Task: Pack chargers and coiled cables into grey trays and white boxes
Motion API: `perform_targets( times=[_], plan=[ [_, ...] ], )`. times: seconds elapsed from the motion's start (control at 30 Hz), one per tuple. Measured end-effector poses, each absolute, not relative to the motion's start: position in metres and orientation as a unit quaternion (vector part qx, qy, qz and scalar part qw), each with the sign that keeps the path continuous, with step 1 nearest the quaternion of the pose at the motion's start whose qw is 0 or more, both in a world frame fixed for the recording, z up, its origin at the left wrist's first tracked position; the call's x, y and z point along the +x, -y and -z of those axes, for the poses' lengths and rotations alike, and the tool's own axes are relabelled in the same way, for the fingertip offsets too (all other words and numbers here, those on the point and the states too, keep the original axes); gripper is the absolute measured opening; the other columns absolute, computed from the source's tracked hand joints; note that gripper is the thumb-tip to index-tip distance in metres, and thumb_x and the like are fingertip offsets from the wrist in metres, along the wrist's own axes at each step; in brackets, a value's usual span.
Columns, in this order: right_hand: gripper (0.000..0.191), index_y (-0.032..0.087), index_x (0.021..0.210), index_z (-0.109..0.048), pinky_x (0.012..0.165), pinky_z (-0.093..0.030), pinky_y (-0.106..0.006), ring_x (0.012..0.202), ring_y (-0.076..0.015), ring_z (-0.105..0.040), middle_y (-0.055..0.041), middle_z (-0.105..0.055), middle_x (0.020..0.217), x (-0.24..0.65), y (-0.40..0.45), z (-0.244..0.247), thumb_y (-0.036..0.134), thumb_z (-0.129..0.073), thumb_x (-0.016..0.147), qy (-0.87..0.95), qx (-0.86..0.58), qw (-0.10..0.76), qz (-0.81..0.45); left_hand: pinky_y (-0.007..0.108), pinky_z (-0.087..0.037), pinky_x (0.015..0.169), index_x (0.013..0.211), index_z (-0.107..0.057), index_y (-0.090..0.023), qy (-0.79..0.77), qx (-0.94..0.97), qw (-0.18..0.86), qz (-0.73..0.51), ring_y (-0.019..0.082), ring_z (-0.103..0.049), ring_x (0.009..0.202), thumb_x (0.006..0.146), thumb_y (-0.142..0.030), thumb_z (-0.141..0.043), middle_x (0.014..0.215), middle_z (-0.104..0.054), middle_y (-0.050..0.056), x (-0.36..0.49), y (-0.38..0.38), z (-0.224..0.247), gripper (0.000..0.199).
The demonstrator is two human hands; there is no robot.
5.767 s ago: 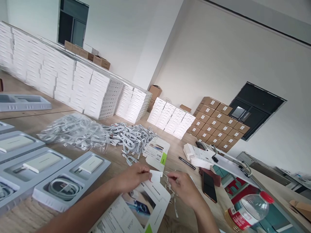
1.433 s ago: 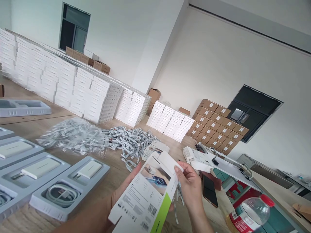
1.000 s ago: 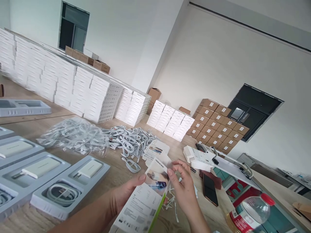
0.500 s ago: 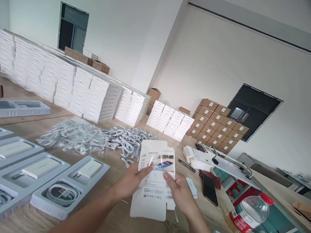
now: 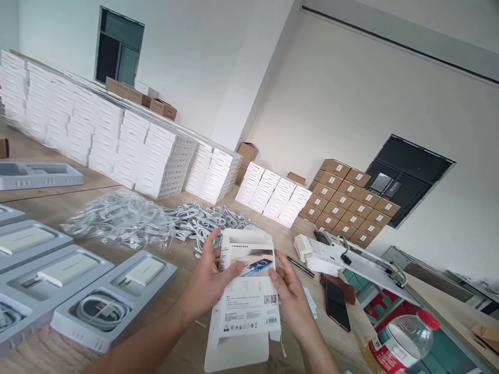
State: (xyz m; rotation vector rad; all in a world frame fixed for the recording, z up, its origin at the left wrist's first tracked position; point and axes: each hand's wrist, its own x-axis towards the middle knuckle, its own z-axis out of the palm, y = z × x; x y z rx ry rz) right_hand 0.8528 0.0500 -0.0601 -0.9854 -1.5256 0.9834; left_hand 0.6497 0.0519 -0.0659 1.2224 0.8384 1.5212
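A white printed cardboard box (image 5: 249,298), with a phone picture and small text on its face, is held upright in front of me by both hands. My left hand (image 5: 212,278) grips its left side, thumb on the printed face and fingers behind. On the right edge, my right hand (image 5: 290,291) pinches it with the thumb over the picture. Flaps stick out at the box's top and bottom ends. To the left lies a grey tray (image 5: 166,283) with a white charger (image 5: 145,270) and a coiled cable (image 5: 102,311) in its hollows.
More filled trays (image 5: 83,296) sit at the left. Bagged cables (image 5: 120,215) and a loose cable pile (image 5: 202,221) lie beyond my hands. White boxes (image 5: 159,161) stand stacked behind. At the right are a pen (image 5: 300,266), a phone (image 5: 337,305) and a red-capped bottle (image 5: 405,337).
The flattish box has been squeezed into a more opened-up shape, its printed face turning squarer to me. My left fingers have moved up behind its left edge.
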Motion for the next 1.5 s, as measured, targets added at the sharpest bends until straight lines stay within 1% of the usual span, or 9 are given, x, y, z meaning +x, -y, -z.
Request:
perform_targets(
  times=[0.1, 0.27, 0.37, 0.47, 0.6, 0.8, 1.27, 1.37, 1.5],
  plan=[
    [0.077, 0.028, 0.152, -0.023, 0.073, -0.058, -0.038, 0.087, -0.0240, -0.070, -0.0093, -0.069, 0.114, 0.856, -0.049, 0.058, 0.049, -0.061, 0.088, 0.630, -0.377, 0.500, -0.459, 0.031, -0.056, 0.062, 0.146, -0.014, -0.033, -0.329, 0.523, 0.490, -0.615, 0.024, -0.070, 0.084, 0.079, -0.047, -0.072, 0.127, -0.062, 0.012, 0.651, -0.049, 0.066, 0.090],
    [0.081, 0.033, 0.151, -0.025, 0.085, -0.056, -0.042, 0.103, -0.0264, -0.067, -0.0099, -0.061, 0.133, 0.858, -0.044, 0.055, 0.040, -0.070, 0.084, 0.628, -0.328, 0.495, -0.503, 0.026, -0.051, 0.056, 0.133, -0.033, -0.029, -0.305, 0.541, 0.498, -0.604, 0.019, -0.067, 0.072, 0.089, -0.048, -0.059, 0.107, -0.065, 0.005, 0.650, -0.050, 0.070, 0.055],
    [0.075, 0.033, 0.147, -0.034, 0.086, -0.055, -0.043, 0.103, -0.0273, -0.067, -0.0096, -0.061, 0.133, 0.855, -0.042, 0.052, 0.040, -0.071, 0.083, 0.641, -0.316, 0.493, -0.495, 0.025, -0.048, 0.059, 0.120, -0.046, -0.026, -0.297, 0.554, 0.490, -0.604, 0.018, -0.062, 0.073, 0.090, -0.046, -0.057, 0.091, -0.063, 0.001, 0.648, -0.053, 0.074, 0.038],
    [0.047, 0.027, 0.128, -0.056, 0.083, -0.054, -0.038, 0.096, -0.0258, -0.067, -0.0076, -0.069, 0.116, 0.851, -0.042, 0.051, 0.046, -0.066, 0.086, 0.643, -0.339, 0.502, -0.468, 0.025, -0.046, 0.065, 0.105, -0.056, -0.024, -0.274, 0.563, 0.494, -0.604, 0.017, -0.057, 0.075, 0.090, -0.044, -0.057, 0.086, -0.061, -0.001, 0.646, -0.055, 0.077, 0.026],
    [0.038, 0.022, 0.095, -0.070, 0.072, -0.052, -0.031, 0.079, -0.0215, -0.065, -0.0040, -0.072, 0.088, 0.855, -0.046, 0.054, 0.056, -0.053, 0.091, 0.616, -0.410, 0.534, -0.408, 0.023, -0.044, 0.067, 0.103, -0.060, -0.024, -0.246, 0.544, 0.556, -0.579, 0.015, -0.055, 0.075, 0.089, -0.043, -0.059, 0.084, -0.060, -0.002, 0.645, -0.052, 0.075, 0.023],
    [0.045, 0.021, 0.110, -0.069, 0.064, -0.049, -0.028, 0.072, -0.0193, -0.063, -0.0024, -0.071, 0.081, 0.867, -0.056, 0.056, 0.051, -0.073, 0.077, 0.575, -0.434, 0.554, -0.418, 0.024, -0.043, 0.069, 0.095, -0.064, -0.021, -0.192, 0.539, 0.645, -0.506, 0.015, -0.056, 0.076, 0.087, -0.039, -0.064, 0.083, -0.061, -0.001, 0.644, -0.047, 0.068, 0.020],
    [0.011, 0.022, 0.073, -0.075, 0.061, -0.041, -0.027, 0.068, -0.0155, -0.055, -0.0013, -0.058, 0.073, 0.864, -0.057, 0.058, 0.030, -0.071, 0.080, 0.710, -0.395, 0.540, -0.219, 0.024, -0.040, 0.065, 0.097, -0.064, -0.018, -0.175, 0.530, 0.661, -0.501, 0.014, -0.055, 0.070, 0.086, -0.033, -0.065, 0.080, -0.061, 0.000, 0.647, -0.051, 0.074, 0.019],
    [0.013, 0.021, 0.071, -0.075, 0.062, -0.040, -0.027, 0.068, -0.0150, -0.053, -0.0012, -0.058, 0.073, 0.866, -0.058, 0.058, 0.032, -0.074, 0.077, 0.706, -0.395, 0.528, -0.257, 0.024, -0.040, 0.066, 0.097, -0.064, -0.018, -0.172, 0.542, 0.651, -0.503, 0.014, -0.054, 0.072, 0.086, -0.033, -0.064, 0.081, -0.061, 0.000, 0.646, -0.051, 0.075, 0.018],
    [0.032, 0.017, 0.063, -0.068, 0.054, -0.033, -0.024, 0.056, -0.0104, -0.045, 0.0017, -0.055, 0.061, 0.870, -0.061, 0.062, 0.045, -0.077, 0.075, 0.599, -0.408, 0.522, -0.450, 0.023, -0.041, 0.066, 0.095, -0.064, -0.019, -0.176, 0.566, 0.644, -0.483, 0.013, -0.053, 0.073, 0.087, -0.034, -0.065, 0.082, -0.060, -0.001, 0.647, -0.048, 0.076, 0.017]
  ],
)
